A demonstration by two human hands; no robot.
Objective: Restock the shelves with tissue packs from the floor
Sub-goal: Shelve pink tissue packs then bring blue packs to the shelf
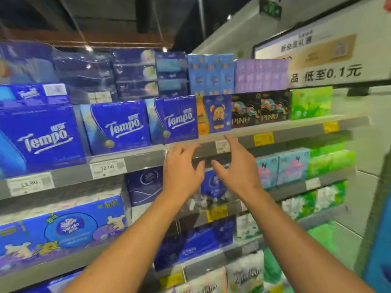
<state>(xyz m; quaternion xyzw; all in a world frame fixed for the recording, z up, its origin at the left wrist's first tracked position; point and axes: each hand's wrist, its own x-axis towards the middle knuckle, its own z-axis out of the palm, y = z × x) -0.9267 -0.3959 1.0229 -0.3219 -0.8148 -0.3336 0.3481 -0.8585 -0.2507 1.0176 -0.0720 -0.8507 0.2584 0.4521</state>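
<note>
**Both hands raised empty before the stocked shelves**

Presently, a tall shelving unit [148,159] is seen filling most of the view, with grey shelf edges running slightly downward to the right. Every visible tier is loaded with tissue packs. On the upper middle tier, large blue Tempo packs [118,123] are lined up side by side from the left edge to the centre; just beside them to the right an orange-and-blue cartoon pack [213,114] is stood, then two black PINO packs [260,109], then a green pack [311,103]. Above these, dark blue, light blue and lilac packs are stacked on the top tier. On the tier below, at left, a wide blue Vinda pack [69,227] is laid, and pale blue and pink packs [281,168] are set at right. A wall sign [313,58] with printed characters is mounted at upper right.

White price tags [108,167] and yellow price tags [263,139] are fixed along the shelf edges.

The left hand [182,166] and the right hand [237,163] are held up near each other in front of the shelf edge below the Tempo packs. Nothing is grasped by either; the fingers are extended and loosely spread, palms turned inward. Whether any fingertip touches the shelf edge cannot be told. No floor is visible.
</note>
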